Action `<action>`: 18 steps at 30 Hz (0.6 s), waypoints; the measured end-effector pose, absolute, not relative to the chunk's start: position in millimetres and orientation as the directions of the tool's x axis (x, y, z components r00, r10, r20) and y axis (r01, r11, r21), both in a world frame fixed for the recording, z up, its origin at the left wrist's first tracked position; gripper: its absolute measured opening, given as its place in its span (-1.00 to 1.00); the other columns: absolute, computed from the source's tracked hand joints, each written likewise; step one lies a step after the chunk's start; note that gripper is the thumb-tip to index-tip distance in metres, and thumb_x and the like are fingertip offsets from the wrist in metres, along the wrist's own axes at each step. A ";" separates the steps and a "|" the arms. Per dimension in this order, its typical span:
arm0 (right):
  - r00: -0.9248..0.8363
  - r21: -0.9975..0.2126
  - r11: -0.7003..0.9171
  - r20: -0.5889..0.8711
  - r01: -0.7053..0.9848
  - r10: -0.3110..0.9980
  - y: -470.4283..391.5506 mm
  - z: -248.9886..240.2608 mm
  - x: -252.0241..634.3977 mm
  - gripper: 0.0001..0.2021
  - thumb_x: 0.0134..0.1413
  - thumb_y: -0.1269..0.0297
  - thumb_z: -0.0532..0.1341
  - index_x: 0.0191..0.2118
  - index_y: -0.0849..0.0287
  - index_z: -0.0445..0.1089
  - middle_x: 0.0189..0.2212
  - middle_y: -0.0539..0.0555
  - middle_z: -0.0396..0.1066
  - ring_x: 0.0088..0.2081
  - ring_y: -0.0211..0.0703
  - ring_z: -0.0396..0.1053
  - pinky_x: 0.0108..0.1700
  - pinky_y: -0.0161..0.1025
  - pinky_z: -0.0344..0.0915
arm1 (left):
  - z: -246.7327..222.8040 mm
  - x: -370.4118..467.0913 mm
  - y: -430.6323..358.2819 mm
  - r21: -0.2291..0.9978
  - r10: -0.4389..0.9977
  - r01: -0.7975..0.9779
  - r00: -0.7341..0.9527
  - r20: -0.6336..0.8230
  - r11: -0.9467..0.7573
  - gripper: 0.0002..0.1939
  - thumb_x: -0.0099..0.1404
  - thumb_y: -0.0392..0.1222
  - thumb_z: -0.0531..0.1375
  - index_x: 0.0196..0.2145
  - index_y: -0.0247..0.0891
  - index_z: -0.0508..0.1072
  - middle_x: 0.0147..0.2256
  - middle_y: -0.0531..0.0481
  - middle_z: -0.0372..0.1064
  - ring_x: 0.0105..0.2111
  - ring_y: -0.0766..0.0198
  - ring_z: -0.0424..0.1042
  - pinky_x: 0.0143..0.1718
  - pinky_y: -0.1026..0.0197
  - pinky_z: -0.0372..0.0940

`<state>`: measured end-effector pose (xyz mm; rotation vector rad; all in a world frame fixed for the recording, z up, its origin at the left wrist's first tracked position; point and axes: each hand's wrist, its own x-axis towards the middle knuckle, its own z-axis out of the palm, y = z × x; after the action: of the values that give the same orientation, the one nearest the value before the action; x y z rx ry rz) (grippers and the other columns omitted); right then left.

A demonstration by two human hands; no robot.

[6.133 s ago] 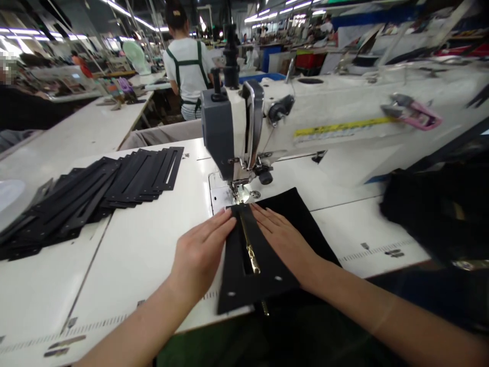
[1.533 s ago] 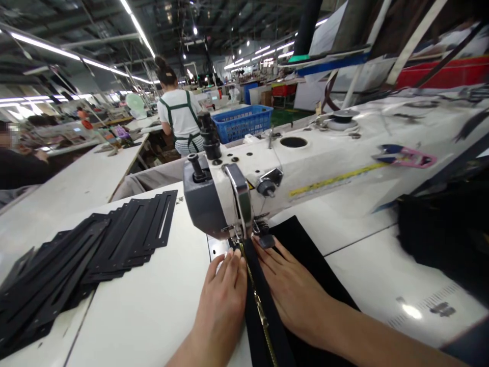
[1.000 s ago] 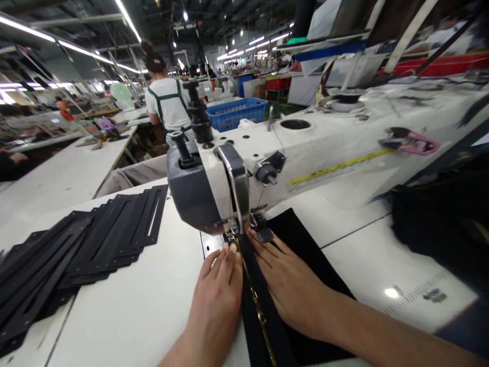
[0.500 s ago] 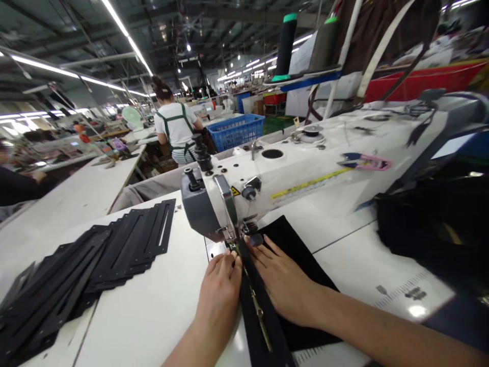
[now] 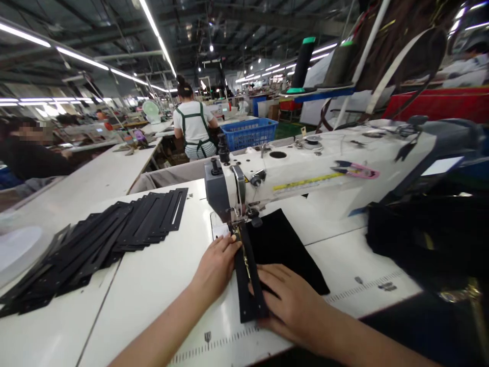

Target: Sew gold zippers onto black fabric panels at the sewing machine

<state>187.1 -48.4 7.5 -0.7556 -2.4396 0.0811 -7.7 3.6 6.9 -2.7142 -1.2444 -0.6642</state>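
Left of the sewing machine (image 5: pixel 290 171), slotted black pieces (image 5: pixel 103 234) lie in an overlapping fan. Just before its presser foot (image 5: pixel 237 223), the left hand (image 5: pixel 217 261) rests nearly flat, fingers together, tips on the left edge of a black panel (image 5: pixel 243 290). That panel, a gold zipper (image 5: pixel 245 261) in its slot, runs from the foot toward the viewer. The right hand (image 5: pixel 296 306) has drawn back from the foot to the panel's near end, leaving only the left beside it; the right fingers half curl at the right edge, whether pinching I cannot tell. Farther right on the machine, a yellow measuring strip (image 5: pixel 305 182) carries markings too small to read.
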 end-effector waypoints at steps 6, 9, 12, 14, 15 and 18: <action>-0.694 0.068 0.863 0.628 0.500 0.352 -72.3 -3.9 180.2 -0.77 0.02 0.61 0.02 -0.32 0.43 0.42 -0.26 0.37 0.41 -0.15 0.10 0.35 -0.11 -0.02 0.34 | 1.8 -6.9 -10.9 0.082 0.669 0.737 0.554 0.495 -0.671 -0.72 0.19 -0.49 0.04 -0.17 -0.34 0.41 -0.15 -0.14 0.43 -0.14 0.17 0.41 -0.03 -0.01 0.29; -0.716 0.083 0.866 0.604 0.494 0.351 -73.3 -1.8 180.9 -0.74 0.02 0.61 -0.02 -0.32 0.46 0.42 -0.29 0.38 0.41 -0.17 0.11 0.37 -0.12 -0.01 0.35 | -1.6 -3.9 -15.4 0.051 0.649 0.736 0.560 0.515 -0.675 -0.73 0.20 -0.49 0.03 -0.18 -0.36 0.41 -0.15 -0.16 0.43 -0.14 0.16 0.42 -0.04 -0.01 0.31; -0.721 0.065 0.870 0.592 0.488 0.360 -73.0 -0.3 181.6 -0.75 0.02 0.61 -0.01 -0.33 0.46 0.42 -0.33 0.36 0.42 -0.17 0.12 0.37 -0.11 -0.02 0.36 | -1.1 -1.2 -17.4 0.035 0.639 0.732 0.571 0.515 -0.681 -0.74 0.19 -0.49 0.03 -0.20 -0.37 0.42 -0.16 -0.17 0.43 -0.14 0.14 0.42 -0.05 0.00 0.32; -0.709 0.055 0.869 0.605 0.492 0.363 -72.6 -1.8 181.2 -0.75 0.02 0.59 0.00 -0.34 0.45 0.42 -0.32 0.34 0.43 -0.17 0.11 0.37 -0.10 -0.03 0.36 | 0.6 0.2 -17.6 0.023 0.634 0.729 0.579 0.513 -0.684 -0.74 0.19 -0.50 0.03 -0.21 -0.40 0.43 -0.17 -0.18 0.44 -0.14 0.13 0.42 -0.06 0.01 0.33; -0.699 0.051 0.866 0.615 0.497 0.365 -72.5 -3.2 181.0 -0.76 0.02 0.59 0.01 -0.33 0.45 0.42 -0.30 0.34 0.43 -0.17 0.11 0.37 -0.10 -0.03 0.36 | 1.5 0.6 -17.4 0.017 0.632 0.728 0.584 0.510 -0.686 -0.75 0.19 -0.50 0.03 -0.22 -0.41 0.42 -0.17 -0.20 0.43 -0.14 0.12 0.42 -0.06 0.01 0.33; -0.684 0.035 0.859 0.622 0.511 0.381 -71.7 -7.7 180.7 -0.77 0.01 0.57 0.03 -0.31 0.44 0.43 -0.27 0.34 0.44 -0.15 0.09 0.37 -0.08 -0.05 0.36 | 2.7 0.7 -15.5 0.014 0.632 0.727 0.587 0.505 -0.686 -0.74 0.20 -0.50 0.01 -0.22 -0.42 0.42 -0.18 -0.21 0.43 -0.14 0.12 0.41 -0.07 0.01 0.34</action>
<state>180.7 -71.7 -7.7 -0.6446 -2.4046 -0.2727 0.7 -15.5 2.7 -2.6208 -1.1366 -0.7193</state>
